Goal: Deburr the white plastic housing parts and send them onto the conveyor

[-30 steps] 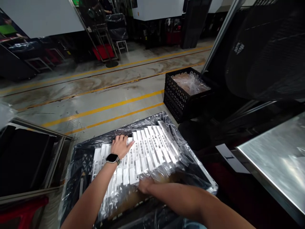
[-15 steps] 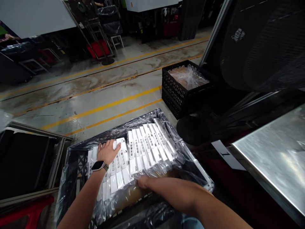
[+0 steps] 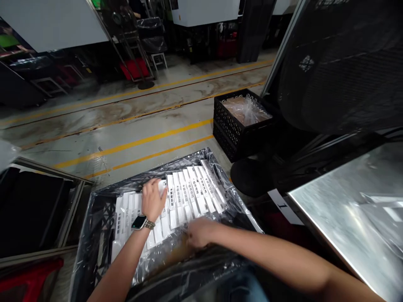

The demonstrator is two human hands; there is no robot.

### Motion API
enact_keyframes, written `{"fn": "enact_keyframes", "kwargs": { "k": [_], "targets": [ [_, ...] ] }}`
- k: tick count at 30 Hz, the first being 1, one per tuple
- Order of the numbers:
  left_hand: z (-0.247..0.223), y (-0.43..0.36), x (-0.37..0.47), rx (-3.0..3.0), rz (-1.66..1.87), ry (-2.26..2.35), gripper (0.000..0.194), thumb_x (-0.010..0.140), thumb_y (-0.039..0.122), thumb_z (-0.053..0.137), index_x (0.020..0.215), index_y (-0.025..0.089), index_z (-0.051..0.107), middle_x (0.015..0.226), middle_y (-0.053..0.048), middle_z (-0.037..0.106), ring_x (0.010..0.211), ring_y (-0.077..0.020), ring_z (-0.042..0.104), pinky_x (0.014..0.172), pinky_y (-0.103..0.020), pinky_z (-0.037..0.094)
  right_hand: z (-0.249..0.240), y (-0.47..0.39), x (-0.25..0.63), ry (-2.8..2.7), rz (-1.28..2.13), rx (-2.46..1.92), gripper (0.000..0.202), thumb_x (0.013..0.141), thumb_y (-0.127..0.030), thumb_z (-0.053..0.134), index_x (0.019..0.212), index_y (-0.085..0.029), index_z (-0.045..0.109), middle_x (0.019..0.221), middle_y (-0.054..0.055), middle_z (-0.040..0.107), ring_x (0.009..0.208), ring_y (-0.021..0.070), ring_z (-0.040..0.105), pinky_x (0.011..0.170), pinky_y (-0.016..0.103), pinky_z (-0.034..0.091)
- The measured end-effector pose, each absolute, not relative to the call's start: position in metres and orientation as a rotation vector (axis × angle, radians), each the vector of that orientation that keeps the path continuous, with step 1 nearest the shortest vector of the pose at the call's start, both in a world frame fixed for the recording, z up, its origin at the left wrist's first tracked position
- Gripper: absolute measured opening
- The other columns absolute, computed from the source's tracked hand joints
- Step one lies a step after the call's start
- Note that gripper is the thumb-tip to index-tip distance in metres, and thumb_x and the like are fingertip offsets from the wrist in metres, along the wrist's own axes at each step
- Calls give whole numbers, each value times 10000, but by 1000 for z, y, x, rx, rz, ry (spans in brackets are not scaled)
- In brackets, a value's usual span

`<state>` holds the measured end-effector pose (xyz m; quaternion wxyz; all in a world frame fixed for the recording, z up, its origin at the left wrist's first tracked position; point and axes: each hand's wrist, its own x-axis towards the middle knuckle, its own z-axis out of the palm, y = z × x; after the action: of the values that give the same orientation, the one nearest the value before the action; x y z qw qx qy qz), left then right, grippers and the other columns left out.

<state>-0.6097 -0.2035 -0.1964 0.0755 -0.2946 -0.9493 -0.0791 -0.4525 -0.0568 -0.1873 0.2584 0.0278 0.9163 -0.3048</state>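
Note:
A row of white slotted plastic parts (image 3: 184, 191) stands on edge inside a black crate (image 3: 90, 226) lined with clear plastic film (image 3: 151, 264). My left hand (image 3: 153, 199), wearing a watch, lies over the tops of the parts near the middle of the row, thumb apart from the fingers. At the near side of the row is my right hand (image 3: 200, 232), its fingers curled in by the film and the lower ends of the parts. Those fingertips are blurred and partly hidden, so what they grip cannot be made out.
Beyond the crate, another black crate (image 3: 231, 121) holds brown cardboard and plastic film. A metal table (image 3: 349, 209) with a label marked 1 (image 3: 286, 206) stands at right. On the left are a framed black cart (image 3: 34, 209) and a red frame (image 3: 28, 277).
My left hand has shifted right along the parts, and the gap in the row has narrowed. My right hand has moved slightly right and up, showing more of its curled fingers. The view has tilted slightly.

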Motion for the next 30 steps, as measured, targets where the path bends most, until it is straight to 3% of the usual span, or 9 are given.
{"fn": "enact_keyframes", "kwargs": {
  "k": [4,7,9,13,18,22,25,27,30],
  "targets": [
    [-208,-186,-555,-1216,-280,-2841,599,1044,513,395,1517,149,437,1621,-165,418,1516,-313,344,1257,-495,284,-170,17,-489,2721,-702,555,418,1079,-308,404,1419,-126,565,1410,205,612,1275,280,615,1071,428,466],
    [-227,-183,-521,-1379,-213,-2868,836,894,620,629,1580,199,405,1682,-139,348,1555,-423,250,1241,-691,213,-174,38,-522,2766,-631,859,558,1040,-331,508,1541,-105,408,1538,226,481,1359,324,538,1107,497,434],
    [-237,-187,-507,-1416,-147,-2887,936,793,555,746,1604,255,385,1695,-106,319,1563,-480,183,1207,-793,126,-184,35,-533,2768,-621,973,653,989,-337,592,1554,-81,387,1522,252,478,1349,352,534,1089,503,443],
    [-245,-199,-494,-1312,-58,-2943,811,900,391,618,1640,274,307,1713,-82,234,1587,-453,100,1192,-818,3,-204,21,-528,2847,-646,1023,752,950,-338,571,1567,21,335,1536,333,398,1387,398,460,1095,482,427],
    [-245,-207,-480,-1209,-48,-3000,731,956,334,503,1639,166,300,1711,-128,183,1585,-480,40,1143,-851,-110,-217,26,-505,2960,-716,747,831,895,-421,628,1576,-30,353,1563,234,417,1408,335,422,1192,406,352],
    [-235,-206,-480,-1181,-124,-3089,723,961,325,494,1620,83,318,1712,-173,186,1578,-503,-4,1126,-852,-147,-218,34,-497,2981,-748,633,809,904,-357,638,1588,-54,329,1610,205,372,1472,274,377,1228,334,312],
    [-212,-212,-484,-1273,-201,-3158,720,986,458,503,1605,117,368,1709,-185,239,1585,-483,58,1196,-807,-17,-209,38,-496,2960,-738,694,734,943,-266,568,1590,-37,306,1639,240,316,1514,290,342,1238,370,307],
    [-194,-225,-485,-1387,-263,-3255,573,1019,487,448,1508,200,532,1625,-153,445,1534,-401,317,1239,-652,244,-203,39,-495,2923,-733,675,652,973,-253,526,1569,-46,360,1632,253,338,1510,316,356,1228,412,323],
    [-181,-254,-485,-1582,-284,-3543,389,1054,430,403,1106,318,771,1149,-14,774,1047,-221,723,922,-352,572,-200,32,-486,2757,-751,425,404,990,-287,567,1362,-146,631,1407,170,625,1300,291,582,1090,392,473]
  ]
}}
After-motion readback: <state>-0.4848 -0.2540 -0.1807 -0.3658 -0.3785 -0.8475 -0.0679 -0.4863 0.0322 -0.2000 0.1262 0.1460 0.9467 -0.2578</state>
